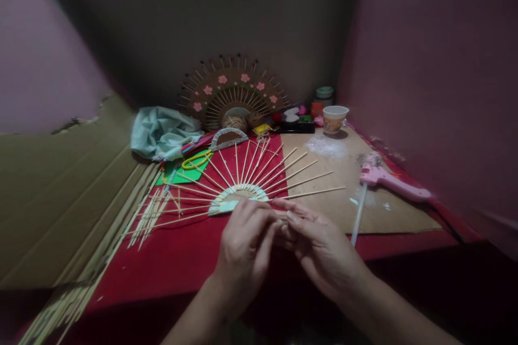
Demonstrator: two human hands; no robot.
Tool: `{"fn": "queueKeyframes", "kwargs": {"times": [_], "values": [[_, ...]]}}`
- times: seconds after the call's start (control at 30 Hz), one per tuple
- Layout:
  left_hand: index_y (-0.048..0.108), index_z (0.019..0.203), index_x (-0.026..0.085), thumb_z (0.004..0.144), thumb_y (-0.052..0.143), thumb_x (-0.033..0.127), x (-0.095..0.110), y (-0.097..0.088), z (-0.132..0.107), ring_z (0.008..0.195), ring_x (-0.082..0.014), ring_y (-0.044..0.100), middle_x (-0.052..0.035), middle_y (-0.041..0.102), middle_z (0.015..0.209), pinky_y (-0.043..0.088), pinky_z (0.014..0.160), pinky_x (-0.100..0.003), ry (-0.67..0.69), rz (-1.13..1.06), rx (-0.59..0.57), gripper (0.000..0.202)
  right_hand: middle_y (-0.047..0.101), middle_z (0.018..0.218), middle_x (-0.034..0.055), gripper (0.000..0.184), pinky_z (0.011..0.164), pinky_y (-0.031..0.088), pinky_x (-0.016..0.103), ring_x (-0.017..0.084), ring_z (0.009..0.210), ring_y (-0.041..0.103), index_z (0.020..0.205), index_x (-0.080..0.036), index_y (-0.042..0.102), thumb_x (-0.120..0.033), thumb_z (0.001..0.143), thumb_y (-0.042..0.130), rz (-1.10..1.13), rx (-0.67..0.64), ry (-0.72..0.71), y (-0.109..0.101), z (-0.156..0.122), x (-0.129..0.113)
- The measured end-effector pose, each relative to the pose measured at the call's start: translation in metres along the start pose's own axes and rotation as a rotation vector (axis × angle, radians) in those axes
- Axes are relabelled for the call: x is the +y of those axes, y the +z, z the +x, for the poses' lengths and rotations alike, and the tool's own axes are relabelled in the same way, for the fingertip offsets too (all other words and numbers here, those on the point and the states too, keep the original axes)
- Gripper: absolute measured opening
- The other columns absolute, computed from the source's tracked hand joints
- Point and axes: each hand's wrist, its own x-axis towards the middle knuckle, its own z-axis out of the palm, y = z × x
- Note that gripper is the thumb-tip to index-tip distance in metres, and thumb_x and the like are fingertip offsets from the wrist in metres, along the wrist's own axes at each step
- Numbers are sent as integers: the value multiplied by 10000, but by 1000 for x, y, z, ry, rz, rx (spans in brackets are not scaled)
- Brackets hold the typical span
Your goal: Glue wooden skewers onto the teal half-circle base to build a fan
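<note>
Just in front of the half-round fan frame (226, 206), my left hand (246, 248) and my right hand (324, 242) meet at the fingertips. My left fingers are curled and pressed together. On my right hand the index finger reaches out straight while the thumb and other fingers close in a pinch. Anything small between the fingertips is hidden. The frame lies flat, with a pale blue-green wrapped rim and thin wooden sticks (302, 179) spreading outward from it. My fingers overlap its near right edge; I cannot tell whether they touch it.
A pink glue gun (394, 182) with a glue stick lies right on the cardboard (324, 205). Loose sticks (148, 218) and yellow-handled scissors (197, 160) lie left, near a light-blue cloth (164, 132). A flower-decorated fan (232, 86), twine (235, 122) and paper cup (335, 120) stand behind.
</note>
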Motion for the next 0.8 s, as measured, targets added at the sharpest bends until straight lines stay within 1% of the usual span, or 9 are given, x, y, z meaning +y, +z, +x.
{"fn": "queueKeyframes", "kwargs": {"times": [0.1,0.17,0.33,0.47,0.53,0.6,0.63,0.7,0.8], "values": [[573,811,188,880,524,113,0,-5,-1,742,-125,585,5,611,769,467,704,-249,-211,-126,89,114,704,989,86,262,765,523,315,162,784,685,1010,-153,628,-223,771,709,-28,-37,18,0,-1,0],[580,814,191,879,535,132,0,-6,-2,726,-117,599,15,620,763,473,688,-234,-271,-170,69,99,703,982,86,268,753,525,310,151,754,682,1012,-148,621,-221,771,713,-38,-34,24,0,-1,0],[626,971,204,871,553,141,-2,-3,0,811,-144,613,-16,674,875,478,741,-275,-163,-102,-67,139,693,867,52,329,638,502,226,102,681,640,1033,-128,612,-183,736,744,-28,-12,42,1,0,4],[630,814,191,869,543,144,-2,-4,-2,694,-150,553,-13,624,714,450,662,-287,-44,-58,-88,113,695,816,44,361,618,495,215,98,650,635,1020,-133,627,-198,700,782,-40,5,78,-1,0,5],[616,774,194,864,547,149,3,-8,-6,677,-150,538,-13,597,687,442,630,-282,-97,-132,-109,122,695,841,51,363,627,500,216,100,665,639,978,-127,649,-184,657,808,-52,-22,113,-1,0,2],[595,726,201,870,547,169,10,-17,-8,673,-147,542,-12,573,677,450,614,-275,-218,-316,-107,155,697,895,75,359,659,516,252,126,690,656,953,-117,665,-169,629,812,-70,-74,156,-3,0,-2],[586,706,205,871,552,186,14,-23,-7,669,-146,545,-12,564,673,460,613,-275,-277,-432,-73,169,697,924,91,350,683,524,279,146,709,667,950,-111,671,-171,631,803,-75,-93,166,-5,0,-5],[572,677,211,860,576,246,17,-41,1,666,-153,546,-13,532,647,483,614,-289,-339,-624,83,186,694,960,113,319,710,530,317,174,730,678,948,-103,680,-189,656,775,-70,-93,146,-9,1,-10],[476,598,212,842,573,381,2,-74,2,444,-114,424,8,415,520,381,381,-243,-422,-683,255,313,689,990,118,274,723,528,315,180,757,672,942,-102,694,-205,691,736,-37,-22,75,-15,3,-16]]}}
